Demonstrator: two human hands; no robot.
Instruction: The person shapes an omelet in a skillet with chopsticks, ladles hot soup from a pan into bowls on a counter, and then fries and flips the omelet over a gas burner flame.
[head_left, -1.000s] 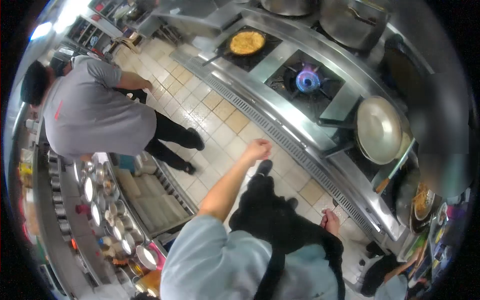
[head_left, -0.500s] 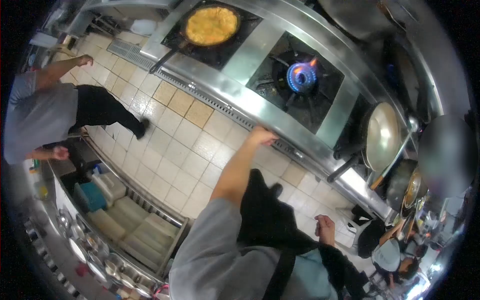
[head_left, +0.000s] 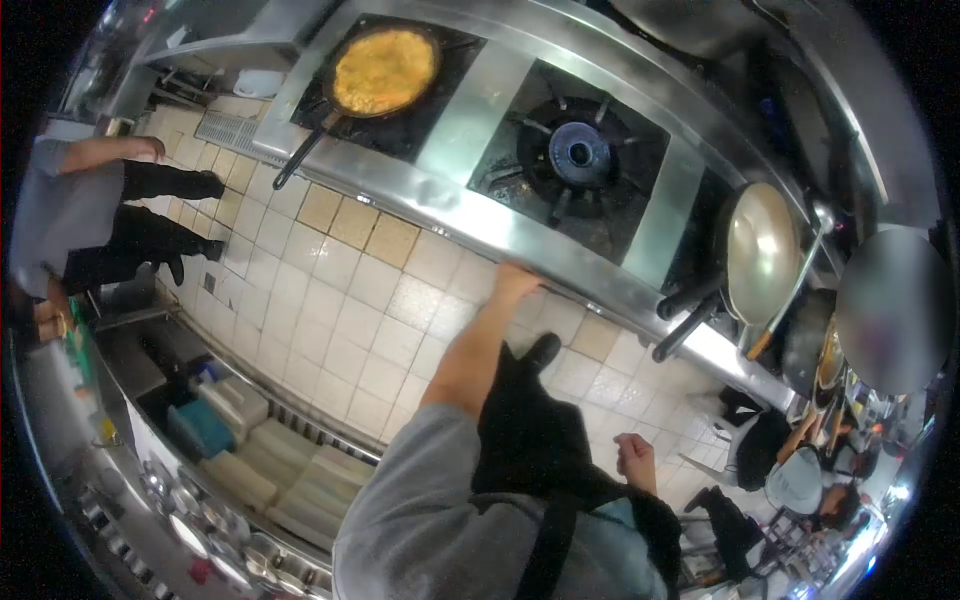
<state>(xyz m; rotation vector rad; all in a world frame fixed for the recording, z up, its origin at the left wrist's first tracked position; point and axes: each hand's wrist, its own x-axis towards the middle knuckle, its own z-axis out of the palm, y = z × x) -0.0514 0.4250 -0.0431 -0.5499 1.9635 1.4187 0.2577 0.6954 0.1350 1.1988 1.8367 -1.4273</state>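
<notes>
A steel stove [head_left: 476, 120] is gleaming, its middle burner [head_left: 578, 153] dark.
Left hand [head_left: 518, 284] is resting at its front, grip I cannot tell; right hand [head_left: 635, 458] is curling narrow.

1. the floor [head_left: 350, 310] is made of square tiles, mostly white, with some tan ones.
2. a metal grate [head_left: 235, 133] with thin slots lies in the floor near the top left.
3. a shiny metal bench [head_left: 215, 55] stands at the top left.
4. at the lower left, a metal counter [head_left: 330, 437] holds pale tubs [head_left: 265, 455] and one blue-green tub [head_left: 200, 430].
5. round metal bowls [head_left: 262, 555] sit in rows beside them.
6. a bright white light [head_left: 853, 545] shines at the lower right.
</notes>
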